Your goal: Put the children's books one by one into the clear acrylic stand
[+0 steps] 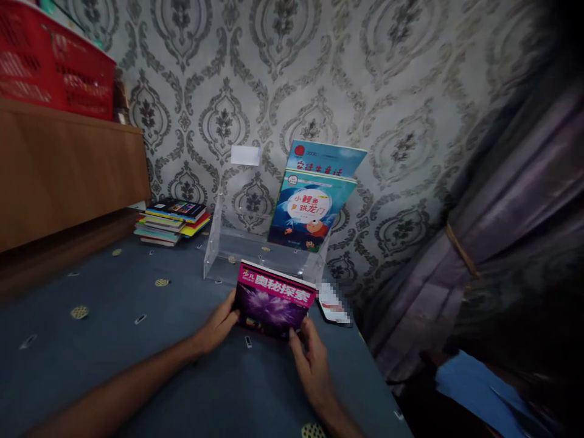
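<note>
Between both hands I hold a purple and pink book (pixel 274 301), its cover tilted up toward me. My left hand (pixel 223 319) is closed on its left edge. Fingers of my right hand (pixel 311 359) grip the lower right corner, with the thumb on the cover. Just behind the book stands a clear acrylic rack (pixel 210 255). Two books lean in the rack's right side: a blue-green book with a fish picture (pixel 303 213) in front, and a light blue book (pixel 326 157) behind it, mostly covered.
A stack of books (pixel 171 222) lies at the back left, beside a wooden cabinet (pixel 68 170) carrying a red basket (pixel 59 67). Right of the rack lies a phone (pixel 335 304) with a blurred screen. A tied curtain (pixel 438 267) hangs along the table's right edge.
</note>
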{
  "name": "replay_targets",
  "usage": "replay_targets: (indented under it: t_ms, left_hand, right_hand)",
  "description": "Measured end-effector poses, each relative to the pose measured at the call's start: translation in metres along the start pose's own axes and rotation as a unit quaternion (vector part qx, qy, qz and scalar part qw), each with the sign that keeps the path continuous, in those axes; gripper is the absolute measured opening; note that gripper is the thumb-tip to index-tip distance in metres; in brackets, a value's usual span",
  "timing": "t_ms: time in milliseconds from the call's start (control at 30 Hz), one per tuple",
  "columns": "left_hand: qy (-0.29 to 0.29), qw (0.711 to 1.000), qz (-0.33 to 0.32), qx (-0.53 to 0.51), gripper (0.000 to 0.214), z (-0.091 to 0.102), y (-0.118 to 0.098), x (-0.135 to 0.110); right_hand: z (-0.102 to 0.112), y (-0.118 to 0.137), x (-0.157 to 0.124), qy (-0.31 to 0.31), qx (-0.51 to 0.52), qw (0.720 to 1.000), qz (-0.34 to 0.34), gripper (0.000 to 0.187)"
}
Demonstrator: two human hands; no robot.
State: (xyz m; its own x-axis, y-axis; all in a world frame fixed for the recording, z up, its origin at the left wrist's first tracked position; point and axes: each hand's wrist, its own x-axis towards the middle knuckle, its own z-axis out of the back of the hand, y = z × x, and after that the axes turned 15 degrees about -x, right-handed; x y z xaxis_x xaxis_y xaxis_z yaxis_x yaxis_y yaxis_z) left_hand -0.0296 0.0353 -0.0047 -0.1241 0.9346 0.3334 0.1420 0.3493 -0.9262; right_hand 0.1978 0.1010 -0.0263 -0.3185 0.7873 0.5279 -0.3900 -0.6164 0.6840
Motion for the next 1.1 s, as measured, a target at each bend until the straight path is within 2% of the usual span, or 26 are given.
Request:
replay_targets:
  t_ms: [400, 533, 600, 733, 833, 900, 1033, 1100]
  left_hand:
    - [-0.008, 0.999, -0.018, 0.032, 0.051, 0.005, 0.001, 0.001]
    - [-0.027, 0.997, -0.012, 0.064, 0.037, 0.005, -0.006, 0.007]
    - [-0.009, 0.996, -0.035, 0.082, 0.032, 0.005, -0.011, 0.015]
    - [0.027, 0.992, -0.103, 0.064, 0.035, -0.003, -0.026, 0.04]
    - [0.005, 0.985, -0.151, 0.078, 0.019, -0.012, -0.039, 0.061]
    - [0.009, 0.977, -0.18, 0.111, 0.019, -0.017, -0.044, 0.074]
    - [0.035, 0.966, -0.199, 0.162, 0.023, -0.018, -0.04, 0.096]
    - [0.044, 0.961, -0.193, 0.191, 0.025, -0.016, -0.034, 0.104]
  right_hand:
    - [0.004, 0.004, 0.001, 0.012, -0.035, 0.999, 0.014, 0.024]
    - [0.01, 0.001, 0.012, -0.005, -0.058, 0.998, 0.038, 0.019]
    - [0.016, 0.0, 0.022, -0.023, -0.056, 0.995, 0.078, 0.022]
    - [0.029, -0.001, 0.047, -0.055, -0.049, 0.983, 0.165, 0.032]
    - [0.033, 0.0, 0.063, -0.086, -0.079, 0.979, 0.166, 0.028]
    - [0.032, 0.0, 0.072, -0.102, -0.086, 0.978, 0.161, 0.028]
    - [0.032, -0.006, 0.088, -0.124, -0.075, 0.979, 0.141, 0.026]
    - [0.034, -0.01, 0.096, -0.12, -0.068, 0.978, 0.157, 0.028]
